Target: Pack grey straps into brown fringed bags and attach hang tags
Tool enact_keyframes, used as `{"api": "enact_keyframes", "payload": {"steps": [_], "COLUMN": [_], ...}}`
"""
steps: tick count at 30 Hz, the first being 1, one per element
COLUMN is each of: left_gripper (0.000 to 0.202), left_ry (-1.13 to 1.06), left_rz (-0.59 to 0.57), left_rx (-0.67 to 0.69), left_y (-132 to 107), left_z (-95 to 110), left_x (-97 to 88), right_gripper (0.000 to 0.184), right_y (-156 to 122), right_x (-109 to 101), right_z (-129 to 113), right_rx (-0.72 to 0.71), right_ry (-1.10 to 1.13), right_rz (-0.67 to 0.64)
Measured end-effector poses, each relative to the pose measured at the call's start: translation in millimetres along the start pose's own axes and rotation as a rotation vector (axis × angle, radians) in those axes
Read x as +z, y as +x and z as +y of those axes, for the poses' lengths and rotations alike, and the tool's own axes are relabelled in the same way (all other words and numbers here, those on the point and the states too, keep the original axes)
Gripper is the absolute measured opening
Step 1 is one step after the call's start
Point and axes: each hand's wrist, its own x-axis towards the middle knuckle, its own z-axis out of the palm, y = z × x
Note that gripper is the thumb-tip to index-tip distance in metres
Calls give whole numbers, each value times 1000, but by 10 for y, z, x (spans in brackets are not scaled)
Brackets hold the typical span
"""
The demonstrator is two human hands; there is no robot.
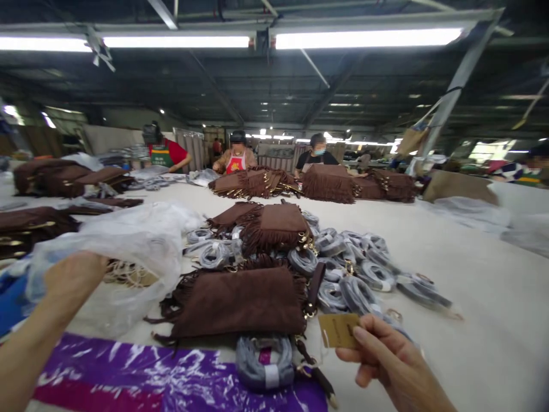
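My right hand (386, 357) pinches a small tan card tag (339, 330) just right of a brown suede fringed bag (240, 302) lying flat in front of me. A coiled grey strap in wrap (265, 360) lies below the bag. My left hand (72, 277) reaches into a clear plastic bag (128, 240) at the left, its fingers hidden inside. Another fringed bag (274, 226) sits farther back on a heap of wrapped grey strap coils (355, 274).
A purple plastic sheet (141, 372) covers the near table edge. More brown bags are stacked at far left (64, 177) and across the white table (472, 297). Three people (235, 154) work along the far side.
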Motion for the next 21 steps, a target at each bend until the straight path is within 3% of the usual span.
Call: {"api": "enact_keyframes", "payload": {"steps": [2, 3, 4, 6, 8, 11, 12, 14, 15, 18, 21], "left_gripper": [39, 35, 30, 24, 29, 65, 65, 40, 34, 52, 57], "left_ry": [270, 361, 383, 273, 30, -327, -439, -599, -632, -599, -442], "left_rz": [289, 341, 282, 52, -252, -738, -896, -1133, -1197, -1220, -1138], "left_rx": [43, 103, 183, 307, 252, 157, 118, 42, -17, -120, 7], "left_y": [-148, -260, -397, -734, -1122, -1663, -1803, -2002, -2062, -2121, -2092], "left_z": [158, 271, 403, 700, 996, 1336, 1405, 1465, 1458, 1332, 1145], "left_x": [-94, -74, -5, 261, 641, 1273, 1469, 1789, 1900, 2023, 1957], "right_gripper": [52, 52, 52, 50, 47, 44, 43, 41, 41, 44, 43], "right_y": [22, 27, 27, 7, -29, -92, -114, -165, -193, -279, -352], "right_x": [22, 42, 68, 143, 237, 345, 354, 307, 252, -17, -316], "right_z": [-7, -8, -8, -6, -4, -17, -26, -43, -45, 6, 138], "right_rx": [12, 16, 17, 0, -14, -45, -56, -84, -97, -109, -98], "right_ry": [3, 9, 18, 40, 51, 43, 34, 22, 18, -8, -180], "right_rz": [-5, -17, -34, -74, -133, -186, -190, -160, -127, 16, 49]}}
